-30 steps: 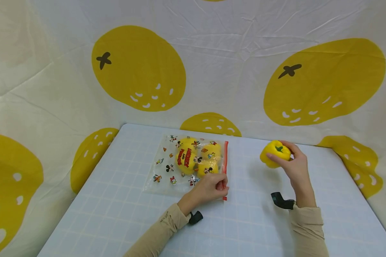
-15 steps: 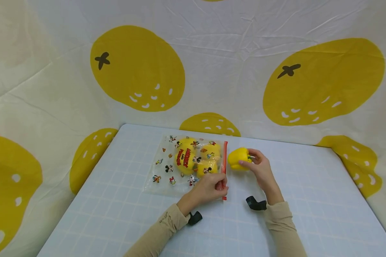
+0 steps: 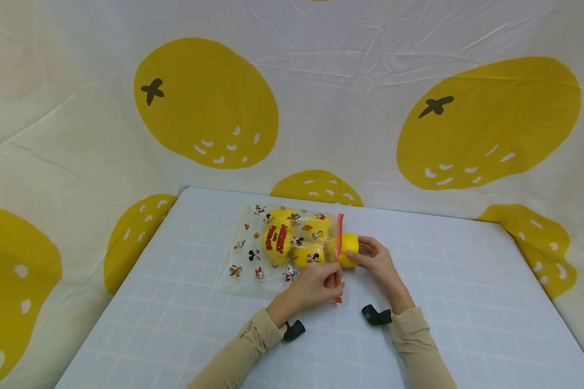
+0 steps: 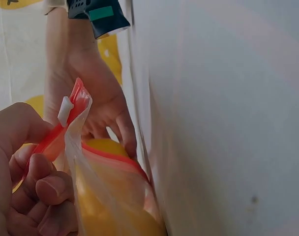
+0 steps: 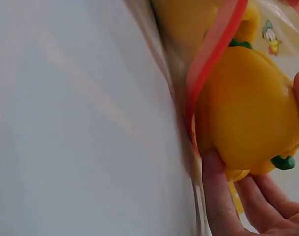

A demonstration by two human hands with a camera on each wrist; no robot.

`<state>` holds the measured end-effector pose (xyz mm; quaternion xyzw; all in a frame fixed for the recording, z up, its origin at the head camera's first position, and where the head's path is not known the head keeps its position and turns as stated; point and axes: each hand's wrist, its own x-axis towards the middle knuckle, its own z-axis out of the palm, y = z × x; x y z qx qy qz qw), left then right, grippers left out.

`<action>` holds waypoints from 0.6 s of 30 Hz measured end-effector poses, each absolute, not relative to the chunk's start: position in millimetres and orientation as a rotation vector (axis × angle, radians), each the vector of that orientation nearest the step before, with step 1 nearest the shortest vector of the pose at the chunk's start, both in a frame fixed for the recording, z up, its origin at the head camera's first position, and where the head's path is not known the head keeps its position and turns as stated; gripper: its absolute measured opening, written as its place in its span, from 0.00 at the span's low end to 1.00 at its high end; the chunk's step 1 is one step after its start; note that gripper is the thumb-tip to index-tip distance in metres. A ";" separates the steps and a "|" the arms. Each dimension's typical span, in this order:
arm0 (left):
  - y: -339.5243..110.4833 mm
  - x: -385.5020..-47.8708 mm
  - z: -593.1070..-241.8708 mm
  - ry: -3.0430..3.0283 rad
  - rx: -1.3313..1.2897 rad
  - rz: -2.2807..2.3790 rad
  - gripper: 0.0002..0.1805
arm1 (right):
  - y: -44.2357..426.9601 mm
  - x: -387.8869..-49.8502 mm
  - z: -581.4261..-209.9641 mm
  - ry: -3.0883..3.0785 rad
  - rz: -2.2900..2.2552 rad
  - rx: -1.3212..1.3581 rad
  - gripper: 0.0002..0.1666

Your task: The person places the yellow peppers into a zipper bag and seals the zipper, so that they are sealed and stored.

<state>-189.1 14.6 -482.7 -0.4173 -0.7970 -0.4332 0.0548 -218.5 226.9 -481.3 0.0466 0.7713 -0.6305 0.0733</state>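
A clear zip bag (image 3: 240,258) printed with cartoon figures lies flat, its red-edged mouth to the right. Several yellow items (image 3: 276,254) show through the plastic. My left hand (image 3: 309,283) pinches the red zip edge (image 4: 51,143) near its front end; a white slider (image 4: 65,111) sits there. With its fingers and thumb, my right hand (image 3: 379,267) grips a yellow bell pepper (image 5: 250,110) with a green stem. The pepper is partly inside the open mouth, its stem end toward my palm. Another yellow shape (image 5: 189,24) lies deeper in the bag.
The table (image 3: 467,292) wears a pale blue checked cloth. Behind and beside it hangs a white curtain (image 3: 331,124) with large yellow fruit prints. Black wrist mounts (image 3: 376,315) sit at both cuffs.
My right hand has carried the pepper left from the table's right side to the bag, and part of it has passed the red edge. My left hand has kept its hold.
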 end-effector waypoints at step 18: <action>13.1 -187.5 -481.7 -2.412 -1.253 -1.338 0.10 | 213.9 -213.7 -478.5 2.371 -1.807 -0.093 0.37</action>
